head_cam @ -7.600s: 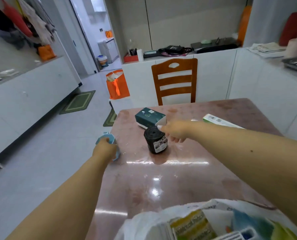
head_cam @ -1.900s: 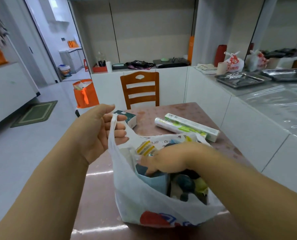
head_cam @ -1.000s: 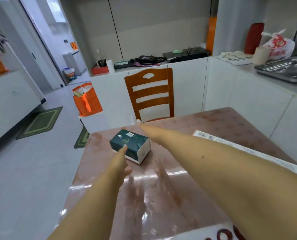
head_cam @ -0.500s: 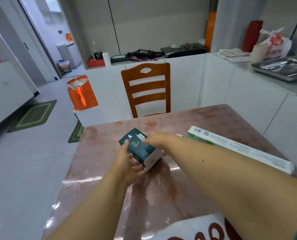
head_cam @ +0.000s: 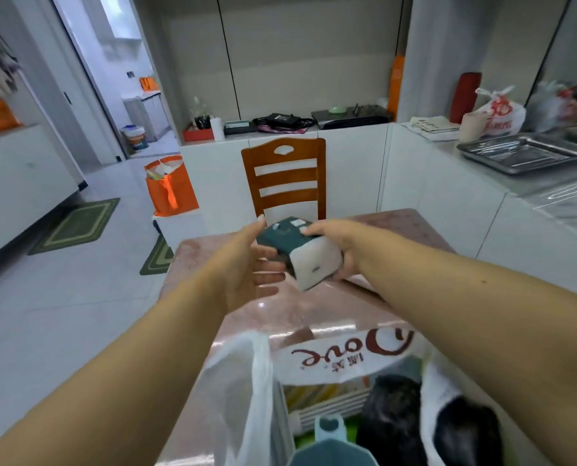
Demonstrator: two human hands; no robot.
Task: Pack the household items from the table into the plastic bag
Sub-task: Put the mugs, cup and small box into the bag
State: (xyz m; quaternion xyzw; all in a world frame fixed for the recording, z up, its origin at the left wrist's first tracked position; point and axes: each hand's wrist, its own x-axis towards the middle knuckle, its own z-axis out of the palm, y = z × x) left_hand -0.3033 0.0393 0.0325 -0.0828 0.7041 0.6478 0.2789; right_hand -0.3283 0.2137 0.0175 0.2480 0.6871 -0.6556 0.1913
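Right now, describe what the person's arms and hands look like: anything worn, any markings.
Both forearms are bare, with no sleeves in view. The left hand and right hand wear no gloves; no rings, watch or bracelet are visible. Fingernails look short and unpainted. A small dark mole marks the right forearm.

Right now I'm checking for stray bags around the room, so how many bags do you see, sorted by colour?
White plastic bag, printed, open on the table: 1
Orange bag on the floor by the chair: 1
White bag with red print on the counter: 1
Total: 3; a blurred shape right of the counter bag may be another.
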